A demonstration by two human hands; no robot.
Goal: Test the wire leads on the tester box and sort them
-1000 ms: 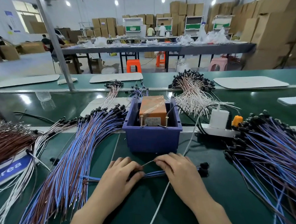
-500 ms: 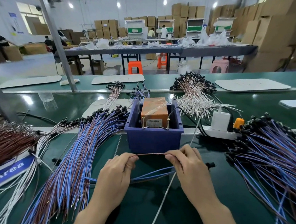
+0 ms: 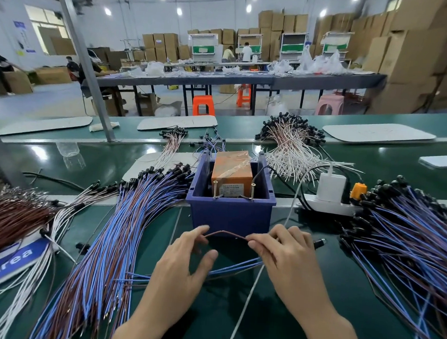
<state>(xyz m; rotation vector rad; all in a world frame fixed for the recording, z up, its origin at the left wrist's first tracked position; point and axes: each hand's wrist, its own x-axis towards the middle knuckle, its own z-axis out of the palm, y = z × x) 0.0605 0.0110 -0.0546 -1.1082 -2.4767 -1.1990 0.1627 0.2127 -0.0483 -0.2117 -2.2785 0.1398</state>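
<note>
A blue bin [image 3: 229, 217] holds the orange tester box [image 3: 231, 174], with two brass screw posts [image 3: 233, 190] at its front. Just in front of the bin, my left hand [image 3: 181, 267] and my right hand [image 3: 290, 261] each pinch one end of a thin brown wire lead [image 3: 226, 233], which arches between them. Blue leads [image 3: 236, 267] run under my hands toward a black cap [image 3: 319, 243] at the right. A big pile of blue and brown leads [image 3: 122, 236] fans out at the left, another pile [image 3: 410, 243] at the right.
A white power strip [image 3: 328, 205] with a charger and orange plug lies right of the bin; its white cable [image 3: 247, 303] crosses between my arms. White leads [image 3: 290, 150] lie behind the bin, brown leads [image 3: 4, 217] far left, a phone [image 3: 444, 161] far right.
My hands have lifted off the belt and moved toward the bin, raising the brown lead and drawing it out between them into an arch. The camera has tipped slightly down.
</note>
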